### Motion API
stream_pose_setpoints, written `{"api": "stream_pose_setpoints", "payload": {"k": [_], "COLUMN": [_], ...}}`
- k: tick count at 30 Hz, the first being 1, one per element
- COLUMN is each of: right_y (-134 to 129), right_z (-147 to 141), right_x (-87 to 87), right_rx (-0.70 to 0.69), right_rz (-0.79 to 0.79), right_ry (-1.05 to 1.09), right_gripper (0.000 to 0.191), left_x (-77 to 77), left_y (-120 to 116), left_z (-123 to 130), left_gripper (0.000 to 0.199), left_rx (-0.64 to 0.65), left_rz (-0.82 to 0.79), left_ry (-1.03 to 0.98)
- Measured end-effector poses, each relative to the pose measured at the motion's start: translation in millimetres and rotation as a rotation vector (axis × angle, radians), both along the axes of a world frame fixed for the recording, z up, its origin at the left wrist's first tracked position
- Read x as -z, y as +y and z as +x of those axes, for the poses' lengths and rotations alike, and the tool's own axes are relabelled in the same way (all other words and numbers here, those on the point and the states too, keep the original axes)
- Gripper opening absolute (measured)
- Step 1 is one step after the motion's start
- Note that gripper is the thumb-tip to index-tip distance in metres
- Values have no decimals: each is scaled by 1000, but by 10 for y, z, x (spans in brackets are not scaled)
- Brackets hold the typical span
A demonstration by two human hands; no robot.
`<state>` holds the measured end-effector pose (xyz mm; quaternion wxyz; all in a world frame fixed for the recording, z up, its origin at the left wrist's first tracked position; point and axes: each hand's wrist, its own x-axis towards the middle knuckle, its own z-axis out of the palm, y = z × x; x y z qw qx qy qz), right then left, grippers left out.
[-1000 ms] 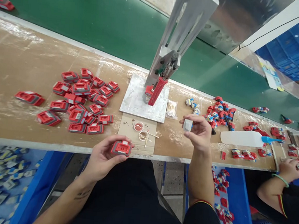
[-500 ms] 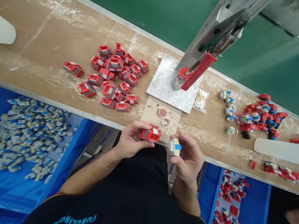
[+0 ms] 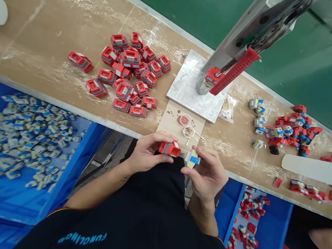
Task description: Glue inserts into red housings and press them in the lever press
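Observation:
Between the thumb and fingers of my left hand (image 3: 146, 152) is a red and grey toy vehicle body (image 3: 169, 148), held just past the bench edge. My right hand (image 3: 208, 171) pinches a small white, blue and yellow toy part (image 3: 192, 159) close to the body's right end, with a narrow gap between the two. Beyond the hands, small round cups (image 3: 188, 132) and cotton swabs (image 3: 197, 135) rest on a stained board (image 3: 168, 120). Several similar red bodies (image 3: 124, 90) lie heaped on the left of the bench.
A lever press (image 3: 234, 72) on a metal plate (image 3: 184, 81) stands ahead, a red piece under it. Joined red and blue pieces (image 3: 287, 129) lie right. Blue bins (image 3: 71, 170) flank me, the left one filled with white parts (image 3: 36, 140). Another person's arm (image 3: 326, 241) shows at lower right.
My right hand has turned the white and blue part and brought it nearer the red body. The red body has tilted in my left hand. The camera view has shifted slightly.

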<state>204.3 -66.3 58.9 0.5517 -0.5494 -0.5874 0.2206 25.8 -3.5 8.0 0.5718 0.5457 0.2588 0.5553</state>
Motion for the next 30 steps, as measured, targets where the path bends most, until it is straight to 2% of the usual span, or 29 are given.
{"api": "stream_pose_setpoints", "payload": {"k": [3,6,9,15,17,22,27,30], "right_y": [17,38,57,66,71,79,58,59], "right_z": [73,104,100,84,83,-6,-169,-180], "right_x": [-29,-59,-84,-93,-82,-25,-3,-22], "right_rx": [-20,-78,-132,-172,-140,32,54,55], "right_rz": [43,66,46,-9,-64,-198,-197,-264], "right_ry": [-58,-110,-149,-112,-31,119,116,75], "right_gripper": [56,53,46,46,44,34,31,32], "left_x": [-9,-32,-68,-95,-76,2,56,73], "left_y": [2,3,14,12,-10,-69,-69,-52], "left_z": [-46,-91,-119,-104,-80,-8,53,53], "left_gripper": [46,57,62,55,47,34,31,23], "left_rx": [96,221,287,296,219,-72,-246,-328], "left_rz": [-164,-276,-318,-322,-241,95,401,535], "left_ry": [20,42,57,36,43,89,201,277]}}
